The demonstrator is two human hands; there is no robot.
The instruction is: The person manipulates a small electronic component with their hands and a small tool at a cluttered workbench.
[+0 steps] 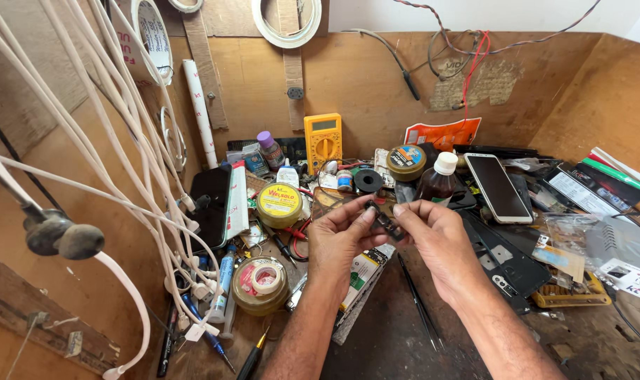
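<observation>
Pinching (both hands (390,236)) — small dark part (385,222)

We are looking at cluttered wooden workbench (404,345). Round yellow-lidded tin (278,204) lying left of our grip, open tin with tape roll (261,284) sitting below it. Black tweezers (420,309) lying just beneath grip. Brown bottle with white cap (440,179) standing just behind it, smartphone (498,187) resting further right, yellow multimeter (322,143) leaning behind.

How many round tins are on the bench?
3. A yellow-lidded tin sits left of the hands, an open tin holding tape lies nearer, and a dark-lidded tin stands at the back. Clutter may hide more.
</observation>
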